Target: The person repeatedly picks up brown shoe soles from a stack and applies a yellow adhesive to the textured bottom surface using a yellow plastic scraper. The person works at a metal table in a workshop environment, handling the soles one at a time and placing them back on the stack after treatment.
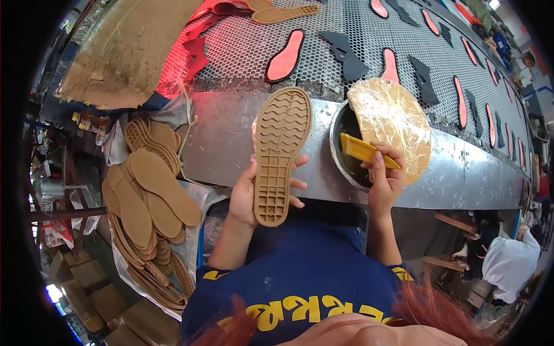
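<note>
Upright in my left hand [242, 199] is a tan shoe sole [283, 144], its wavy and grid tread facing me. The thumb and fingers wrap its edges from behind, near the lower half. My right hand [385, 187] pinches a flat yellow tool [363, 151], perhaps a brush or scraper; its working edge does not show clearly. That tool is over the opening of a round metal pot [337, 158] with dark contents. A round, tape-wrapped tan cover [407, 130] lies across the pot's right part.
Behind the metal table edge [222, 130] runs a mesh conveyor [242, 57] carrying pink-and-black insoles [287, 56] and dark shoe uppers [344, 56]. Several tan soles [164, 187] are piled at my left. A worn cardboard sheet [124, 52] covers the upper left; cartons [109, 300] stand below.
</note>
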Motion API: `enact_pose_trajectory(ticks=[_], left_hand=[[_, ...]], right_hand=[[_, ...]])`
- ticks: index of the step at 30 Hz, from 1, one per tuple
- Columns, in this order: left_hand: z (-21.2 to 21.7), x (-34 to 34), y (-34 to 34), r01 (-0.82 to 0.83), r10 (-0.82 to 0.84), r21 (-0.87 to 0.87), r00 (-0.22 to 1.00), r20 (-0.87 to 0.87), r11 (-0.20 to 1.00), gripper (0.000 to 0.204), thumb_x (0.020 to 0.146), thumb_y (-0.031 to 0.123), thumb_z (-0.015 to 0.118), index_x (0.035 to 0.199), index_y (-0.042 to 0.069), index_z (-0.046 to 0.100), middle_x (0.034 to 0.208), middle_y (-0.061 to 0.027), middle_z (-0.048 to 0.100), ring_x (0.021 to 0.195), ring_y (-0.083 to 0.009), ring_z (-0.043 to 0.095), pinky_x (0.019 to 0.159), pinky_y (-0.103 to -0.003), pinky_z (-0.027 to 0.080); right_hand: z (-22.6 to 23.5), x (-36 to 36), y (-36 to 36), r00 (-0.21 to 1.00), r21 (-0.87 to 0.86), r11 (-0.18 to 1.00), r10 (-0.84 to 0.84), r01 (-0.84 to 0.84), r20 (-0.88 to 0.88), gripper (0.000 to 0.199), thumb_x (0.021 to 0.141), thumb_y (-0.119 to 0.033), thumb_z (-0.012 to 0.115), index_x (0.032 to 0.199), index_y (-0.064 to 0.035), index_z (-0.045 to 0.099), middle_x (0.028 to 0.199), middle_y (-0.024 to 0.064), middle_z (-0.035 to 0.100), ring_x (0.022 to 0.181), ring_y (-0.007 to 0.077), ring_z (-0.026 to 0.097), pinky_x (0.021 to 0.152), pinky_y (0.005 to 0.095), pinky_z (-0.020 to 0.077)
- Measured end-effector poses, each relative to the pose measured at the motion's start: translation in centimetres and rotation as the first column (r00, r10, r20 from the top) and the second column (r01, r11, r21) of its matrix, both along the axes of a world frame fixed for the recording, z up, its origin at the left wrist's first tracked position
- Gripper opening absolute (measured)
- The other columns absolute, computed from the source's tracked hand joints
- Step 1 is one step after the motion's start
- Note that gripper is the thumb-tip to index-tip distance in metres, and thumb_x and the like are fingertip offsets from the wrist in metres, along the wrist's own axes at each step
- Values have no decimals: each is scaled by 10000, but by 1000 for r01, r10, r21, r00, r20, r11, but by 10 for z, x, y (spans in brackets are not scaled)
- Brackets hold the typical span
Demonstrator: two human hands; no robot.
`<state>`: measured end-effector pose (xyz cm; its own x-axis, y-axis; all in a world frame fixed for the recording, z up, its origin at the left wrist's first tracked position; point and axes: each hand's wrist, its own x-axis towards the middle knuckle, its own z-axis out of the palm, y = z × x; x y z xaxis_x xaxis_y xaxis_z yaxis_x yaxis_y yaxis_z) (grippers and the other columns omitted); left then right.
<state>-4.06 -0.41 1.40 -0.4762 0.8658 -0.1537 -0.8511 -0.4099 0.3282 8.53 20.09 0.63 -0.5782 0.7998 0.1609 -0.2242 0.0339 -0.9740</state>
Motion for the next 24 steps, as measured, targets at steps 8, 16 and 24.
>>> enact_pose_trajectory(ticks=[8,16,24], left_hand=[[-10,30,15,47,-43,6,950,-310,999,662,974,450,283,1436,-20,225,1408,-290,341,950,-318,614,713,-411,563],[9,45,24,168,-180,-67,851,-494,983,692,951,490,346,1414,-18,264,1384,-246,407,966,-248,599,741,-352,545],[20,52,22,204,-232,-113,813,-534,973,690,942,483,367,1409,-16,273,1387,-238,409,967,-225,591,741,-320,532]], right_hand=[[15,-11,-4,876,191,958,-101,213,-472,294,989,-267,468,1071,15,464,1168,255,512,1049,315,572,840,397,532],[41,-4,-19,959,687,689,-45,233,-280,466,962,-425,487,976,26,605,1093,266,569,991,297,593,847,362,493],[52,8,-19,985,775,611,-56,161,-161,377,970,-330,501,993,30,608,1129,268,544,985,298,608,822,362,525]])
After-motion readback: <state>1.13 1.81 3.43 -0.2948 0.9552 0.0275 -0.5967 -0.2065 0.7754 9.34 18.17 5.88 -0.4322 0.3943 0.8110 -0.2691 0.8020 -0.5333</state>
